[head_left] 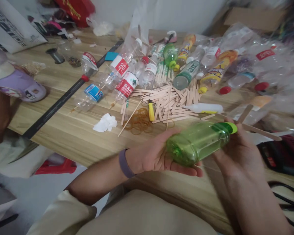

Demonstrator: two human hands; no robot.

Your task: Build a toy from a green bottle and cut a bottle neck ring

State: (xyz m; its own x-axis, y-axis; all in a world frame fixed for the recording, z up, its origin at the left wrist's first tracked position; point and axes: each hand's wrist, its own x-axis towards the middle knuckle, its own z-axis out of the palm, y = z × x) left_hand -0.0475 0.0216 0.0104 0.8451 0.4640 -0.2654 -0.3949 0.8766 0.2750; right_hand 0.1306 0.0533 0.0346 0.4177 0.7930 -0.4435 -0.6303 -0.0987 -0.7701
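Note:
A transparent green bottle [198,143] lies tilted between my hands, above the front of the wooden table [71,140]. Its base rests on my left hand [161,153], which cups it from below, with a purple band on the wrist. My right hand [242,153] grips the far end, beside the lighter green part. Just beyond the bottle are a pile of wooden sticks [171,101], a white tube of glue [205,108], a small yellow-handled tool [151,111] and brown rubber bands [138,121].
Several plastic bottles crowd the back and right, including one with a red label [126,86]. White tissue [105,122] lies left of the rubber bands. A black strip [56,101] crosses the table. Another person's arm [0,114] is at the left edge. Black cable [286,186] lies right.

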